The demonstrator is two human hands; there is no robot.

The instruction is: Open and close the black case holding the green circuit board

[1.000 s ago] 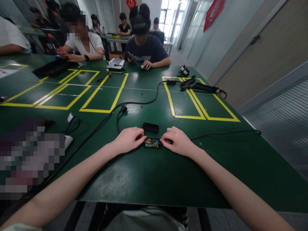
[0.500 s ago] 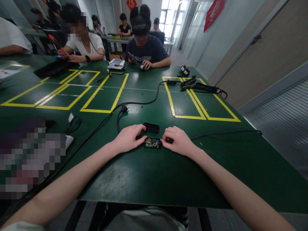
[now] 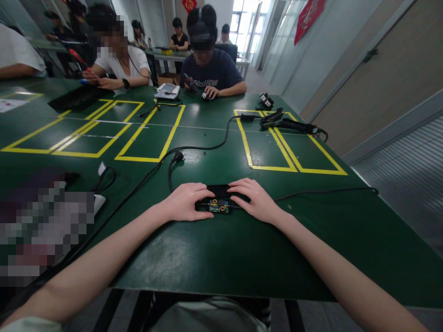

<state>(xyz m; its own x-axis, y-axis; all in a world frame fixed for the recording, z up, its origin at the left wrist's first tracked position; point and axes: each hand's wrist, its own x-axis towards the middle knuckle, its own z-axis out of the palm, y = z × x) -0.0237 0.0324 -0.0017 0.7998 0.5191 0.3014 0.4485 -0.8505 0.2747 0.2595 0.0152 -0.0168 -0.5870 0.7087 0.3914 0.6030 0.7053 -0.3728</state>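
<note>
A small circuit board (image 3: 218, 207) with copper-coloured coils lies face up in a black case half on the green table. Black cables leave it at both ends. Just behind it lies a black plastic cover (image 3: 218, 190). My left hand (image 3: 187, 202) is at the left end, thumb spread from the fingers: the thumb is at the board's near edge, the fingertips by the cover's left end. At the other side, my right hand (image 3: 254, 199) has its fingertips touching the cover's right end and its thumb lower, near the right cable. Both hands are open.
A black plug (image 3: 178, 156) and long cord cross the table (image 3: 221, 258). A black cable assembly (image 3: 289, 124) lies far right within yellow tape outlines. A white device (image 3: 168, 91) stands at the back. Two people work opposite; a blurred patch covers the left side.
Both hands have shifted from the board's ends to the cover, fingers reaching farther over it. The cover now sits closer to the board. My left thumb has dropped to the board's near edge.
</note>
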